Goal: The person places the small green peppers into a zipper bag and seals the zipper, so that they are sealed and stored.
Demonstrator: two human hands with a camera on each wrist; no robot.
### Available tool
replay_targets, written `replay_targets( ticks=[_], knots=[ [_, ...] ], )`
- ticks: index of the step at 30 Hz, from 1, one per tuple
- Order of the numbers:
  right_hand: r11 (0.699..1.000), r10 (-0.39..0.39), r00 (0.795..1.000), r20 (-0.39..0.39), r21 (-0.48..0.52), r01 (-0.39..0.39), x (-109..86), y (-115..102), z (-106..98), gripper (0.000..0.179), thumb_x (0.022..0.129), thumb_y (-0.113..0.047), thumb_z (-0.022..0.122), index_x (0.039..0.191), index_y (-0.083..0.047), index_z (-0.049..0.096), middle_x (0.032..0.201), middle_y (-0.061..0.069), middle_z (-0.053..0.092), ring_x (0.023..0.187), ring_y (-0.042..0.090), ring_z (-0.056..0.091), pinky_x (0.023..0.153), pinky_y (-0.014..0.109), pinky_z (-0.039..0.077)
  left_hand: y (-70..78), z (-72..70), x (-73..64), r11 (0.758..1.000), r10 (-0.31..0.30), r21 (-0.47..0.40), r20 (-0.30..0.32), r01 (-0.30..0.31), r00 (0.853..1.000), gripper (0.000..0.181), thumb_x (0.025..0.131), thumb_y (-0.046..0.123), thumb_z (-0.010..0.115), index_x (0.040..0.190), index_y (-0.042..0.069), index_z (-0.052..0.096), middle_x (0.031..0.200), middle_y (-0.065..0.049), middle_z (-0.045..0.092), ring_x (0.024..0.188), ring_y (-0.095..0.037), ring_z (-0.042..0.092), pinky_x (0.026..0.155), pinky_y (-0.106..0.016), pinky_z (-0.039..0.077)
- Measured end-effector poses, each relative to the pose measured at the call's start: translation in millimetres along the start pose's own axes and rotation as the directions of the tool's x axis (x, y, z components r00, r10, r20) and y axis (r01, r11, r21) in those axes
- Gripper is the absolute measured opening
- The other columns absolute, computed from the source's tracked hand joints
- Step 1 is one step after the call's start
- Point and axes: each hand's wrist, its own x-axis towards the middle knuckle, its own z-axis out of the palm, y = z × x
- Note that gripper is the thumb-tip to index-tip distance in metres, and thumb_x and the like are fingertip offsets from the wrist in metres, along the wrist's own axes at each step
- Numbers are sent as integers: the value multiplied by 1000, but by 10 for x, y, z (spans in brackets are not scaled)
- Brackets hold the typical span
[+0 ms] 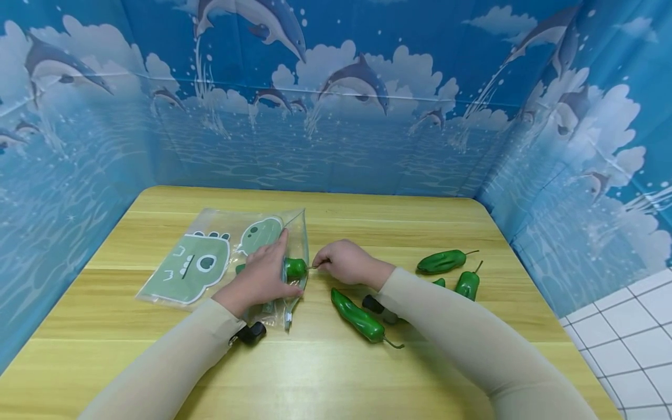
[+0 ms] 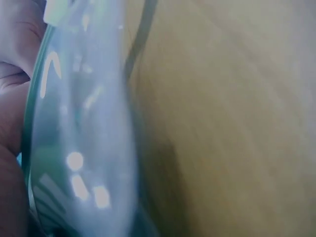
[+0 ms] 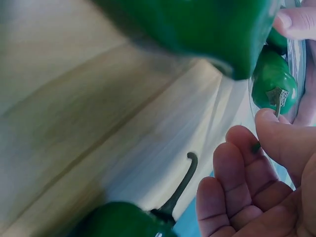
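A clear zip bag point(image 1: 181, 274) printed with green cartoon figures lies on the table's left half, its mouth facing right. My left hand point(image 1: 259, 271) rests over the mouth end with fingers straight and thumb spread. Under and beside that hand, a green pepper point(image 1: 296, 268) sits within the bag's mouth, stem end outward. The thumb and index finger of my right hand point(image 1: 343, 261) pinch its stem point(image 3: 278, 101). The bag's green zip edge point(image 2: 33, 113) runs close along my left hand in the left wrist view.
Nearest my right forearm lies a loose green pepper point(image 1: 358, 315). Farther right are more green peppers point(image 1: 441, 262), point(image 1: 467, 285), one partly hidden by the sleeve. A dark wrist strap point(image 1: 252, 333) shows below my left wrist. Printed blue curtains point(image 1: 325, 151) surround the wooden table point(image 1: 294, 379).
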Motion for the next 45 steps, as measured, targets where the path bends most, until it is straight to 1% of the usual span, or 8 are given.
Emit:
replay_targets(
  ticks=[3,9,19,30,34,38,41,45],
  knots=[
    [1000,-10,1000,-12,7,11,28,-40,23,20,104,-11,65,113,-14,83,115,1,80,111,20,74,103,39,58,5,0,-1,1000,2,3,-1,-2,1000,146,74,56,92,170,13,-8,177,-11,16,156,-48,30,124,-70,24],
    [999,-45,999,-30,14,46,86,-66,93,16,102,-12,69,108,-13,84,104,0,79,98,16,70,93,33,59,0,7,-1,1000,-2,2,5,2,1000,146,74,56,92,170,14,-9,177,-10,15,157,-48,28,125,-70,22],
    [995,-99,995,-11,18,99,146,-159,109,16,101,-11,70,108,-12,84,104,2,77,98,17,70,91,31,58,10,12,1,1000,-16,4,4,16,1000,146,74,56,93,170,14,-9,177,-10,17,157,-48,26,124,-71,21],
    [996,-85,996,2,13,85,261,-192,194,21,103,-9,66,113,-14,84,106,0,79,98,15,68,92,31,58,-2,8,8,1000,-20,-1,4,20,1000,148,74,55,93,169,15,-13,178,-9,12,158,-48,25,124,-71,20],
    [998,-57,998,11,27,57,253,-206,193,24,104,-7,63,117,-12,82,111,4,78,104,19,70,96,35,58,1,-1,11,1000,-22,-5,8,22,1000,147,74,55,92,169,15,-13,178,-9,11,158,-48,24,124,-71,20],
    [998,-8,999,31,64,6,239,-200,192,28,105,-6,62,128,-9,77,126,8,76,121,24,69,107,39,56,-7,-12,15,1000,-23,-3,11,23,1000,147,75,54,92,169,14,-12,178,-10,11,158,-49,23,125,-71,19],
    [997,27,998,53,76,-31,229,-184,194,32,106,-8,61,136,-9,72,135,6,73,129,24,66,111,40,54,-22,-16,24,1000,-21,-3,14,21,1000,146,75,52,93,169,13,-11,178,-11,12,158,-49,23,126,-71,19],
    [999,28,997,71,43,-31,225,-158,194,32,106,-11,62,136,-10,72,135,5,74,130,24,66,112,40,53,-42,-21,32,1000,-15,-6,15,15,1000,144,75,50,93,170,12,-9,178,-12,13,158,-49,24,126,-69,20]
  ],
)
